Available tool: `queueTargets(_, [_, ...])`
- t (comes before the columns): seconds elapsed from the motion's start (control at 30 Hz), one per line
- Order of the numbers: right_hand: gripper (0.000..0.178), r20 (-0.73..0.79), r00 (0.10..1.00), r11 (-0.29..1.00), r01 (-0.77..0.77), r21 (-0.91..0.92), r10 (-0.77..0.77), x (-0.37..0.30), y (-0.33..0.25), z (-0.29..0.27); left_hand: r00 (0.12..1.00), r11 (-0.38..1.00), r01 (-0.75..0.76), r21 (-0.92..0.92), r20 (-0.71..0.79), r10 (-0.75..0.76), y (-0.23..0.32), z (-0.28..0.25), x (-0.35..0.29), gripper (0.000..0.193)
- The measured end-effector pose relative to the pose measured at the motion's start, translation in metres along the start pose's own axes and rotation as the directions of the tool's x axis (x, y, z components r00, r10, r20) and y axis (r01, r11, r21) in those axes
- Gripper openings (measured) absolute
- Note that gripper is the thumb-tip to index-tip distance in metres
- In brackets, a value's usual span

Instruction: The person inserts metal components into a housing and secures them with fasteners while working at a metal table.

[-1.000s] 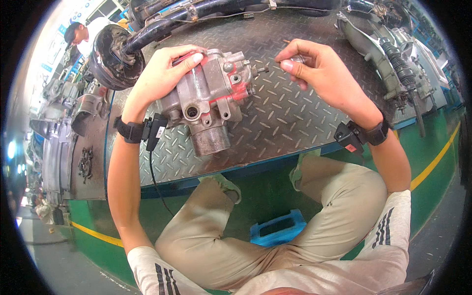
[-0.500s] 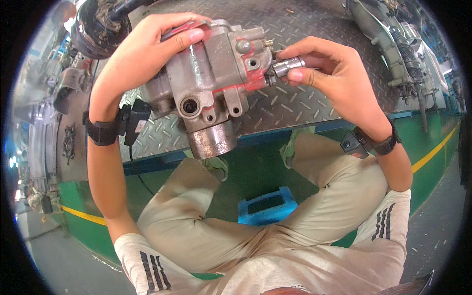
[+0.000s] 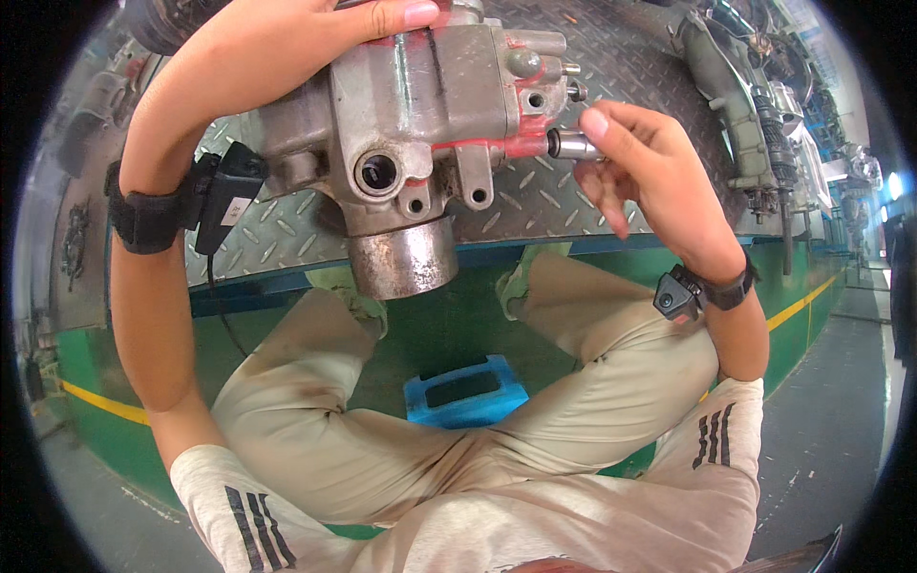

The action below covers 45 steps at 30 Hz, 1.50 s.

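A grey cast-metal housing [image 3: 458,105] with red paint marks and a round machined end below stands over the tread-plate bench. My left hand [image 3: 315,33] grips its far top side; the thumb lies on the upper face, and the other fingers are mostly out of sight. At the housing's right end, a short silver socket [image 3: 575,145] sits against the lower red-marked corner, over whatever fastener is there. My right hand [image 3: 635,158] is closed around the socket's outer end, thumb above and slightly blurred fingers beneath. Just above it, a small bolt [image 3: 576,92] sticks out of the housing.
The diamond-pattern metal bench top [image 3: 621,67] lies under the housing. Farther right rests another cast housing with a shaft [image 3: 769,134]. A blue plastic step stool [image 3: 466,396] stands on the green floor between my legs. A cable [image 3: 224,315] hangs from my left wrist.
The view has shifted, so the housing shows farther right. The socket, earlier tilted between my right fingers beside the housing, is now lined up against its lower right corner.
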State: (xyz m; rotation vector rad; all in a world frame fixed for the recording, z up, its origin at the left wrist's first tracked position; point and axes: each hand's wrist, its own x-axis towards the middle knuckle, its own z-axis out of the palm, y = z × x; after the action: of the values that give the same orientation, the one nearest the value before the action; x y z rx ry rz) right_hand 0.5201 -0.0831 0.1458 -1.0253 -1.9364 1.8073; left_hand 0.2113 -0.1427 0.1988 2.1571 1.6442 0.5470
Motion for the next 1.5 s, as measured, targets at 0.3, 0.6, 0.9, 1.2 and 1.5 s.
queueTargets(0.3, [0.032, -0.023, 0.961, 0.961, 0.276, -0.017, -0.276, -0.009, 0.005, 0.010, 1.000, 0.999, 0.014, -0.029, 0.004, -0.014, 0.024, -0.012, -0.011, 0.043])
queueTargets(0.6, [0.032, 0.007, 0.973, 0.968, 0.231, 0.098, -0.233, -0.006, 0.023, -0.003, 0.995, 0.995, 0.039, 0.088, -0.095, -0.030, 0.013, 0.012, -0.008, 0.042])
queueTargets(0.9, [0.031, 0.199, 0.971, 0.975, 0.091, 0.201, -0.131, -0.001, 0.020, -0.022, 0.998, 0.997, 0.054, 0.055, -0.035, -0.052, 0.012, 0.000, -0.005, 0.040])
queueTargets(1.2, [0.043, -0.117, 0.886, 0.893, 0.446, -0.052, -0.449, -0.005, 0.021, 0.009, 0.995, 0.988, -0.040, 0.146, -0.090, 0.053, 0.010, 0.009, -0.006, 0.040])
queueTargets(1.5, [0.033, -0.046, 0.994, 0.982, 0.108, 0.152, -0.102, -0.010, 0.000, 0.009, 0.973, 0.974, -0.218, 0.067, -0.068, 0.222, -0.022, 0.001, -0.005, 0.035])
